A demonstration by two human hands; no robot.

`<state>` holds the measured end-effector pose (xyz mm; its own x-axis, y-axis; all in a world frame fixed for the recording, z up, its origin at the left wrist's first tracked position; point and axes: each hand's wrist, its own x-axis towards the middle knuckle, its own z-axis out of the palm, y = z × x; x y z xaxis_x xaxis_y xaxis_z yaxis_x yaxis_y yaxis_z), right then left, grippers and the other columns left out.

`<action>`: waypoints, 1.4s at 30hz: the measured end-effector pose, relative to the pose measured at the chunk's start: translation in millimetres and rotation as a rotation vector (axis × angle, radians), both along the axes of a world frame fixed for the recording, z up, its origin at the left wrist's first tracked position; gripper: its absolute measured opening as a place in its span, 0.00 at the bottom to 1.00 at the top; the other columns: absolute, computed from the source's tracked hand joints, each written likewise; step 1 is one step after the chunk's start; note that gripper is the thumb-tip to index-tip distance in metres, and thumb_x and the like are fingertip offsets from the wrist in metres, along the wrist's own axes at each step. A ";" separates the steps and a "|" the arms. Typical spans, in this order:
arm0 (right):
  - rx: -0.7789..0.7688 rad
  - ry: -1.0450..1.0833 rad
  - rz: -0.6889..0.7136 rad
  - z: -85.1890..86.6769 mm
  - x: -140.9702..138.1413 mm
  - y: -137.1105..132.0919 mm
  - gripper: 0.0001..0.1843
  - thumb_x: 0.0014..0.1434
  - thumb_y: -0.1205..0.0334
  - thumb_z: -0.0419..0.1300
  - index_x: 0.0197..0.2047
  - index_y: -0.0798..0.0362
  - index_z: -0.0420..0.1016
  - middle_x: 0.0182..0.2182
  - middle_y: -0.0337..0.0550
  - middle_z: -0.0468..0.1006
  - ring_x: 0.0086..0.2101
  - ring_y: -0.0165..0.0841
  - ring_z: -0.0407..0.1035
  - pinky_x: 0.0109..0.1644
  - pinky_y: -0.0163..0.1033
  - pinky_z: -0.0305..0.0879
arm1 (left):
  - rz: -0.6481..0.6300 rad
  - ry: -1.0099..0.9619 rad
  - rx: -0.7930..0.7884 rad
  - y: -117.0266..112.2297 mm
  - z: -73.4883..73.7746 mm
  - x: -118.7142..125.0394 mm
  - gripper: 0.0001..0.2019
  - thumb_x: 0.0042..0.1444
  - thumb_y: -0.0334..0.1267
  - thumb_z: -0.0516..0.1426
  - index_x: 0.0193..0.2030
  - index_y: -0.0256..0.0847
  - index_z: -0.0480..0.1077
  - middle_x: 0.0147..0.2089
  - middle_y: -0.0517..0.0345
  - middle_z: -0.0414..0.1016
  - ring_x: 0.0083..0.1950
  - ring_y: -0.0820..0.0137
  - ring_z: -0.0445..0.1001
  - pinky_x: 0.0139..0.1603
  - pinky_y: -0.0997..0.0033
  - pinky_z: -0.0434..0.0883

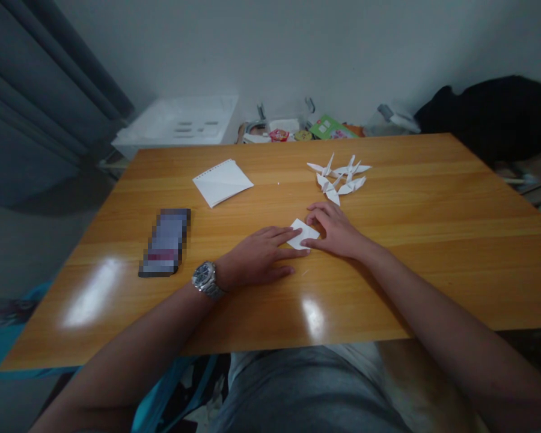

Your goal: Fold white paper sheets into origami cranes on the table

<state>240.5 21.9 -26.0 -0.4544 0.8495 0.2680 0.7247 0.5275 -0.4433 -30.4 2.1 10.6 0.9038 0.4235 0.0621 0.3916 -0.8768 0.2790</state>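
A small folded square of white paper [303, 233] lies on the wooden table [410, 258], one corner pointing away from me. My left hand [265, 255], with a metal watch [204, 275] at its wrist, rests flat with fingers stretched out; its fingertips press on the paper's left side and near edge. My right hand [333, 231] curls around the right side, thumb on the near right edge and index finger bent by the far right edge. Just beyond it stand several folded paper cranes [342, 174] in a cluster.
A stack of white notebook sheets [223, 182] with punched holes lies at the back left. A phone [166, 242] with a blurred screen is left of my left hand. Behind the table are a white plastic bin [184, 120], a green packet [331, 127] and a black cloth-like heap [491, 120].
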 end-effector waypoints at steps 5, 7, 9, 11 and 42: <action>-0.007 -0.021 0.001 1.2 -0.1 -1.1 0.24 0.55 0.44 0.70 0.46 0.50 0.70 0.56 0.54 0.70 0.59 0.51 0.64 0.64 0.57 0.61 | -0.008 0.004 -0.001 1.6 -1.9 -1.1 0.24 0.71 0.51 0.52 0.71 0.55 0.62 0.78 0.52 0.49 0.76 0.54 0.55 0.73 0.46 0.56; -0.001 -0.028 0.014 1.4 0.8 -1.3 0.22 0.58 0.45 0.68 0.47 0.50 0.70 0.56 0.54 0.70 0.59 0.51 0.64 0.64 0.57 0.61 | -0.012 -0.005 -0.006 1.9 -1.6 -1.2 0.24 0.70 0.51 0.53 0.71 0.57 0.62 0.78 0.54 0.50 0.75 0.54 0.56 0.73 0.46 0.56; 0.008 -0.027 0.024 1.2 1.4 -1.3 0.20 0.59 0.46 0.67 0.47 0.50 0.70 0.57 0.55 0.70 0.59 0.51 0.64 0.64 0.57 0.61 | -0.016 -0.013 -0.011 2.1 -0.7 -1.4 0.24 0.70 0.51 0.53 0.71 0.58 0.63 0.78 0.55 0.50 0.75 0.55 0.56 0.73 0.46 0.56; 0.017 -0.020 0.023 0.9 1.5 -1.4 0.19 0.59 0.47 0.67 0.46 0.50 0.70 0.57 0.55 0.70 0.59 0.51 0.64 0.63 0.58 0.62 | -0.016 -0.016 -0.014 2.2 0.3 -1.6 0.24 0.70 0.51 0.54 0.71 0.58 0.63 0.79 0.55 0.49 0.75 0.55 0.56 0.73 0.47 0.56; 0.057 0.187 -0.058 -3.3 -4.2 3.5 0.01 0.63 0.65 0.61 0.37 0.51 0.72 0.51 0.56 0.74 0.53 0.47 0.71 0.58 0.56 0.67 | -0.018 -0.020 -0.033 2.2 2.6 -1.7 0.23 0.69 0.52 0.54 0.69 0.59 0.65 0.78 0.56 0.50 0.75 0.53 0.56 0.73 0.46 0.56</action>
<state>236.3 25.5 -29.3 -0.3425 0.8539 0.3917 0.6625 0.5152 -0.5437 -32.2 4.3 13.2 0.9102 0.4088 0.0668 0.3694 -0.8740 0.3157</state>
